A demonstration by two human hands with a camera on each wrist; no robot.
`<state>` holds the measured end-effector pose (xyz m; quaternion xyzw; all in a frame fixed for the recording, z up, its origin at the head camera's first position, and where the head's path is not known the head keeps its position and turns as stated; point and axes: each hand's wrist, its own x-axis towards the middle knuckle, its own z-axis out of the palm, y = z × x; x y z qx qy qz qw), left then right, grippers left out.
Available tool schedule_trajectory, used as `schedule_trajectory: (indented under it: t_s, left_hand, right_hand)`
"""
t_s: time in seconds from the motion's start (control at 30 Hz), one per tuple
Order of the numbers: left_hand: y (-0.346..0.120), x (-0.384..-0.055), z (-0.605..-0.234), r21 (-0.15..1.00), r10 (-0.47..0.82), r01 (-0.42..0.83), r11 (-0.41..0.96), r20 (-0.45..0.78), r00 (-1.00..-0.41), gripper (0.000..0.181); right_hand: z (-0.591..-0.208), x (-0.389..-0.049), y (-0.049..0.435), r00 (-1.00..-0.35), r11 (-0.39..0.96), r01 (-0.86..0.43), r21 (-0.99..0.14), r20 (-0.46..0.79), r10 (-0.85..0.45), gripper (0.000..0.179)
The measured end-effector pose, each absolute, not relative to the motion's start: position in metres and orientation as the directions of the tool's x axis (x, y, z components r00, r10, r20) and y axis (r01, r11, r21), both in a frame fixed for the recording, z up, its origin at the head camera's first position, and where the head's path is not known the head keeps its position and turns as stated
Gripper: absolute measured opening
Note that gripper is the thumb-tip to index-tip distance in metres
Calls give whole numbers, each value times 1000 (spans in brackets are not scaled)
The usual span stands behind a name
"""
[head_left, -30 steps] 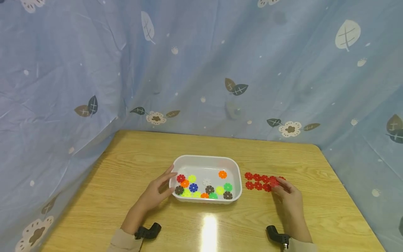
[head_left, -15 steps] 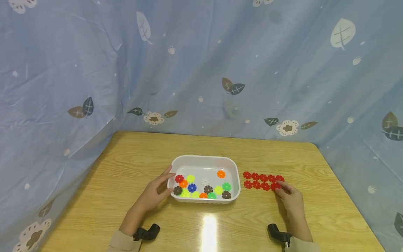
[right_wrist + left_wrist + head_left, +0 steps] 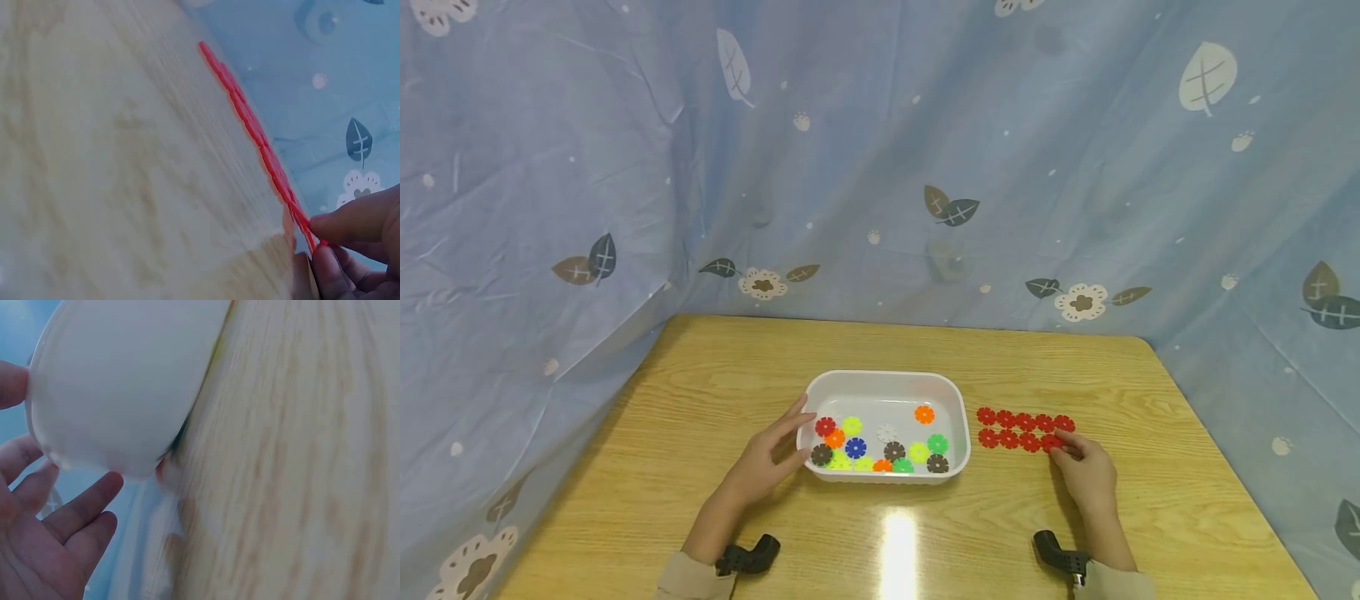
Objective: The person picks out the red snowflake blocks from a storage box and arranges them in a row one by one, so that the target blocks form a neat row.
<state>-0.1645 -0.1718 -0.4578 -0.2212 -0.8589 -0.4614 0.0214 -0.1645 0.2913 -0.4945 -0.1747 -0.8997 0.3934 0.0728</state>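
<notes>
In the head view my right hand [image 3: 1090,479] is at the right end of two rows of red snowflake building discs [image 3: 1025,422] on the table. Thumb and forefinger pinch the end red disc [image 3: 300,217] of the nearer row, clearest in the right wrist view. Left of the rows stands a white plastic tray [image 3: 883,374]. My left hand [image 3: 758,467] rests against the tray's left end, with fingers spread and touching its rim; the left wrist view shows them loosely extended beside the wall. Inside the tray lie loose discs in several colours, including a blue disc [image 3: 856,447].
A wooden table [image 3: 745,358] carries everything, with a bright glare [image 3: 898,554] near its front. Blue patterned cloth [image 3: 850,167] hangs behind and beside it. Black wrist cameras [image 3: 748,557] are strapped to both wrists.
My right hand has drawn slightly back, bringing its red disc down flat to the right end of the nearer row. The left hand stays at the tray; the head view has shifted a little.
</notes>
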Motion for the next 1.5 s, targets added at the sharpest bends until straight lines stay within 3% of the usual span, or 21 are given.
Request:
schedule_trajectory:
  t_s: [0.23, 0.57, 1.03, 1.5]
  left_hand:
    - [-173, -164, -459, 781, 359, 408, 473, 253, -899, 44]
    - [-173, -163, -458, 786, 366, 420, 453, 265, -892, 44]
    - [-174, -162, -461, 794, 362, 405, 453, 251, -898, 44]
    - [-172, -164, -458, 792, 359, 396, 464, 240, -902, 44]
  right_hand:
    - [-496, -165, 290, -921, 613, 256, -747, 3, 389, 33]
    - [-488, -165, 286, -866, 358, 268, -894, -61, 496, 37]
    - [-467, -162, 263, -970, 363, -10, -932, 97, 222, 45]
    - [-452, -164, 216, -978, 247, -207, -947, 199, -59, 45]
